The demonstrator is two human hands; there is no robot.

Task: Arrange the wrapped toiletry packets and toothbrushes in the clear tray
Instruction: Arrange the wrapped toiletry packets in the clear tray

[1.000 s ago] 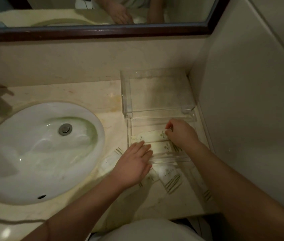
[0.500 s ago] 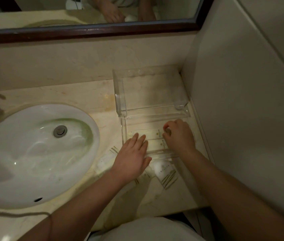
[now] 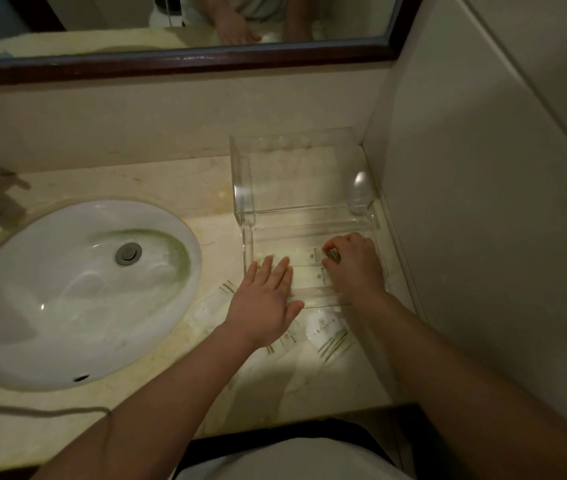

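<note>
Several wrapped packets [image 3: 325, 336] lie on the surface [image 3: 157, 403] just before the clear tray [image 3: 245, 244], so the task looks about half done. The left hand [image 3: 263, 306] rests flat, fingers straight, across the tray's front edge. The right hand [image 3: 355, 268] pinches one of two long packets [image 3: 311, 263] inside the tray. The raised back tier looks bare.

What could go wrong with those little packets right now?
The left hand lies flat over the front left corner of the clear tray; a push might slide the tray and skew the long packets that the right hand is pinching. The loose packet beside the sink could get knocked into the basin by that left arm.
</note>
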